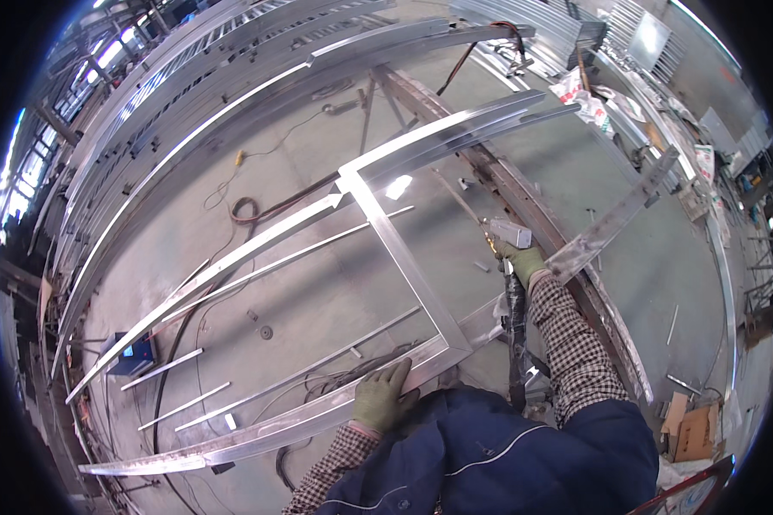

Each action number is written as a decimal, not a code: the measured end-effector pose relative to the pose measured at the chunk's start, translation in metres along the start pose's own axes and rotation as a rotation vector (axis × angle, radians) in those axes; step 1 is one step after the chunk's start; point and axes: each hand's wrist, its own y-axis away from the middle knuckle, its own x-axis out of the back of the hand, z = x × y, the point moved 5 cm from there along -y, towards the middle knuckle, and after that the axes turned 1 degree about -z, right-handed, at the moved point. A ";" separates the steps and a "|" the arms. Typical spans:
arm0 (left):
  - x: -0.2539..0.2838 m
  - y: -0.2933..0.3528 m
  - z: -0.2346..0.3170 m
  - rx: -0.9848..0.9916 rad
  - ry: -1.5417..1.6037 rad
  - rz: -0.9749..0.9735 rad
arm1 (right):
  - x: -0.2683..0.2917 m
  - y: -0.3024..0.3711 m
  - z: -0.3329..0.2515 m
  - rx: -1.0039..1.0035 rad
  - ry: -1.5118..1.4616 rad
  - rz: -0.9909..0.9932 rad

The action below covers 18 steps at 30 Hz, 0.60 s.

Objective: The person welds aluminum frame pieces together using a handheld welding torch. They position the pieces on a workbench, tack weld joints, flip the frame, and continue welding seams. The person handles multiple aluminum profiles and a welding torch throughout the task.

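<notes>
A silver metal frame (408, 266) of long tubes joined by a crossbar stretches in front of me. My left hand (383, 396), in a green glove, grips its near rail (275, 429), the fingers lying across the top and the thumb on the near side. That is close to the corner where the crossbar meets the rail. Over to the right, my gloved right hand (522, 257) is closed around a welding torch (508, 232) with a grey body and brass fittings. Its black-wrapped cable (514, 335) hangs toward me. A thin rod (457, 196) extends from its front, clear of the frame.
A rusty steel beam (567, 232) runs under the frame, with a flat metal arm (618, 215) slanting off it. Cables and loose thin bars (301, 369) lie on the floor. A blue machine (133, 354) stands left. Stacked long frames (189, 94) fill the back; a cardboard box (696, 431) sits right.
</notes>
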 end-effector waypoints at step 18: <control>0.004 -0.027 0.003 0.041 0.031 -0.215 | -0.018 0.128 0.042 0.316 1.035 0.097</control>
